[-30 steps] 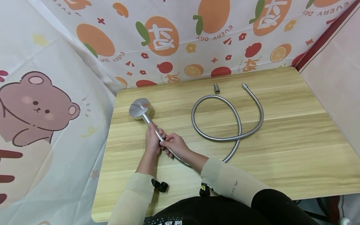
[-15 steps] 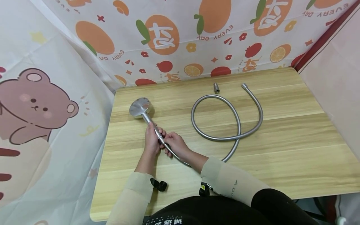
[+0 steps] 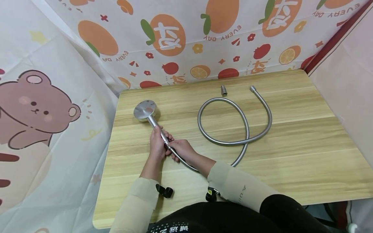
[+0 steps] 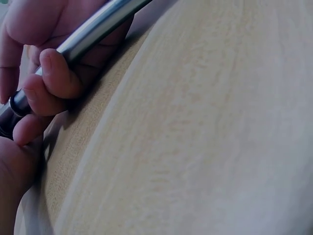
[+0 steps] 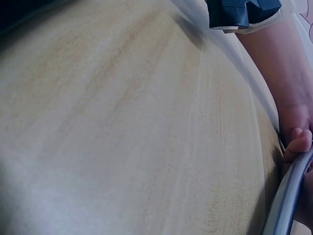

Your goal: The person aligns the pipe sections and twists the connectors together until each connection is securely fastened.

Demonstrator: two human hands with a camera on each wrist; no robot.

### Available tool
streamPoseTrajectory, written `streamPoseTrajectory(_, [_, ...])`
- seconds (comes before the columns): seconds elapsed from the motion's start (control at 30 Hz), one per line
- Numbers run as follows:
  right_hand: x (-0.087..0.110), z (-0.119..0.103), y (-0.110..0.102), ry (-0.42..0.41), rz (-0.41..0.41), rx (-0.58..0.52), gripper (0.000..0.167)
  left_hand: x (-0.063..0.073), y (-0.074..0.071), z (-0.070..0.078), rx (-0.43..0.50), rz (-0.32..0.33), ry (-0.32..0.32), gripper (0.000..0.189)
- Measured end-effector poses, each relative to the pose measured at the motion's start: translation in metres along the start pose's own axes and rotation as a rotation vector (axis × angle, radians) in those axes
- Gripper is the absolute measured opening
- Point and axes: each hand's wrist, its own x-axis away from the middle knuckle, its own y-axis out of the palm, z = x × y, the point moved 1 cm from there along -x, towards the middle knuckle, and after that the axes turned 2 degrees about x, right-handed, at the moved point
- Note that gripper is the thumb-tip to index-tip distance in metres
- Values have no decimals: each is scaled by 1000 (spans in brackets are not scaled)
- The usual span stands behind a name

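A silver hand shower (image 3: 145,110) lies at the table's left, its round head pointing away from me. My left hand (image 3: 157,144) grips its handle near the lower end. Right beside it, my right hand (image 3: 184,150) pinches the metal hose (image 3: 186,164) at the joint with the handle, thumb on top. In the left wrist view, fingers (image 4: 56,73) of my right hand curl under the shiny hose (image 4: 93,34). The right wrist view catches the hose (image 5: 288,196) at its lower right edge, below my left forearm (image 5: 279,68).
The rest of the hose (image 3: 247,129) loops across the middle of the wooden table (image 3: 306,155), its free end nut (image 3: 253,88) toward the back. Near that end stands a small metal connector (image 3: 223,91). A fruit-printed cloth (image 3: 198,58) hangs behind the table's back edge.
My right thumb and fingers have shifted their hold around the hose joint, the thumb now lying straighter. The shower and my left hand stay nearly in place.
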Motion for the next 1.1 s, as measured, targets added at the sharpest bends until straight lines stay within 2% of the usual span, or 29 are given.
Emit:
streamPoseTrajectory(0.2, [1,-1,-1,-10,-30,-15,27,-1,-1,-2,-23,-3,22,43])
streamPoseTrajectory(0.47, [-2,4,-3,-58,-79,-28,17,-3,-4,-4,-29,-4,50,37])
streamPoseTrajectory(0.67, [-4,6,-4,-83,-80,6,18,-2,0,-3,-43,20,28,38])
streamPoseTrajectory(0.9, [-1,4,-4,-76,-61,-41,22,-2,0,-1,-14,4,15,39])
streamPoseTrajectory(1.1, [0,2,-4,-89,-72,-51,18,-4,-3,-2,4,6,20,35])
